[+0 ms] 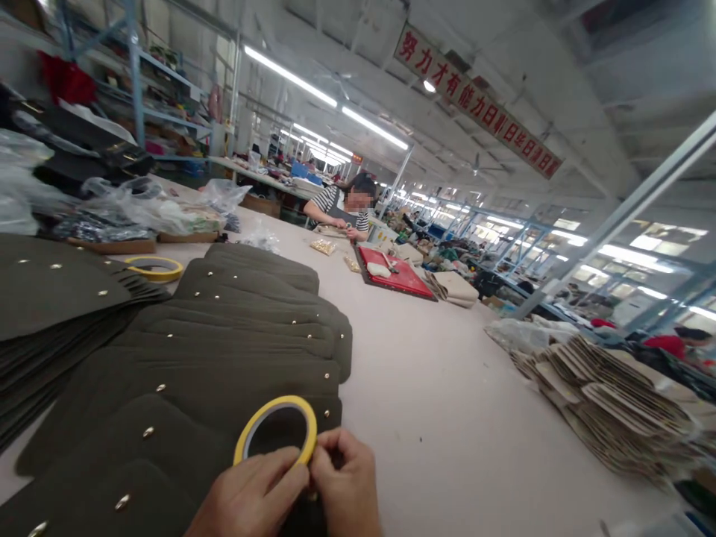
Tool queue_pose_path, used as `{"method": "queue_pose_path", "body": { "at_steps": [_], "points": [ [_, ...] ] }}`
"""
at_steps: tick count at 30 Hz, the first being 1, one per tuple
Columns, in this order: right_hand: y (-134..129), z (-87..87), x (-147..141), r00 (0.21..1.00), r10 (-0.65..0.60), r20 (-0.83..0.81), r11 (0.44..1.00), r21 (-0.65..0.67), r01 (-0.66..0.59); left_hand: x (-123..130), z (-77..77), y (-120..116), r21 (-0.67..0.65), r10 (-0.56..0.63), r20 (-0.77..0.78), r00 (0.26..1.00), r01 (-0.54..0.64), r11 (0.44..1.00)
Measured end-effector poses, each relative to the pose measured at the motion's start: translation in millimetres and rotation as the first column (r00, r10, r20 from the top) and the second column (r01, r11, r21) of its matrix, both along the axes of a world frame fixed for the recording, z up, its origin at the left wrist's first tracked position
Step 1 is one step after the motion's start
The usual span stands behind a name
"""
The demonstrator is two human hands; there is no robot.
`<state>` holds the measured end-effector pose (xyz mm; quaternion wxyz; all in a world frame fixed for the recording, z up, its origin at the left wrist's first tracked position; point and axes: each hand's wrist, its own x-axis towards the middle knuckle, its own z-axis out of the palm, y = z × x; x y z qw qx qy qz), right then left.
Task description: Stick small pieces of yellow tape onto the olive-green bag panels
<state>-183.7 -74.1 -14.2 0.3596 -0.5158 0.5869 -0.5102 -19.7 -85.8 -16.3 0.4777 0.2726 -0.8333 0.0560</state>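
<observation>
My left hand [251, 492] is closed on the lower rim of a roll of yellow tape [275, 403], which it holds tilted up. Close against the roll's right edge, my right hand [347, 481] has its thumb and forefinger pinched together; what lies between the tips is hidden. Beneath both hands spread overlapping dark olive fabric pieces [224, 373] with rounded ends and small gold metal studs. Another stack of dark pieces [61, 291] fans out at the left. A second yellow tape roll [154, 268] lies flat behind it.
On the pale table [425, 388], beige folded pieces [609, 403] are stacked at right. Farther back are a red panel [397, 270], small bags of gold parts [323, 246] and plastic bags [151, 205]. A person [350, 205] in striped sleeves works across the table.
</observation>
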Motion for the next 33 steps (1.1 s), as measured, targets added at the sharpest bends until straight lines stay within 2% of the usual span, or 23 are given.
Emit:
{"method": "queue_pose_path", "body": {
  "at_steps": [2,5,7,10,13,17,21,25,28,31,33],
  "points": [
    [-4.1,9.6,-13.5,0.989,-0.018,0.144,0.995,0.099,0.003,-2.2,0.7,0.3,0.070,0.026,0.022,0.999,-0.027,0.997],
    [-11.9,14.0,-36.7,0.978,-0.058,0.199,0.991,0.129,0.032,-0.9,0.6,-5.1,0.175,0.126,0.209,0.970,-0.164,0.971],
    [-14.5,10.9,-48.2,0.980,-0.048,0.191,0.989,0.146,0.020,1.1,0.4,-7.6,0.259,0.101,0.350,0.931,-0.200,0.945],
    [-13.2,4.2,-54.4,0.992,0.004,0.123,0.984,0.177,-0.026,2.5,-0.1,-6.8,0.354,0.019,0.451,0.893,-0.199,0.914],
    [-9.7,2.7,-51.1,0.998,0.068,0.017,0.978,0.194,-0.070,2.6,-0.5,-4.6,0.387,-0.032,0.480,0.877,-0.179,0.904],
    [-8.1,9.7,-43.8,0.977,0.115,-0.177,0.981,0.175,-0.084,2.7,-0.4,-4.4,0.384,-0.048,0.500,0.864,-0.172,0.907],
    [-10.6,15.2,-38.5,0.909,0.153,-0.389,0.985,0.138,-0.106,2.2,0.5,-5.3,0.386,-0.042,0.503,0.863,-0.180,0.905],
    [-14.5,13.0,-34.8,0.818,0.162,-0.551,0.987,0.098,-0.130,1.9,2.0,-5.1,0.405,-0.054,0.506,0.861,-0.181,0.896],
    [-14.2,10.9,-35.6,0.787,0.143,-0.600,0.990,0.084,-0.116,2.2,2.7,-4.0,0.390,-0.049,0.504,0.862,-0.177,0.903],
    [-8.3,9.8,-40.6,0.808,0.031,-0.588,0.999,0.032,-0.015,2.7,3.3,-3.5,0.390,-0.048,0.494,0.868,-0.172,0.904],
    [-2.0,8.4,-44.1,0.836,0.024,-0.548,0.999,0.034,-0.006,3.0,4.0,-3.9,0.403,-0.056,0.490,0.870,-0.169,0.899]
  ]
}}
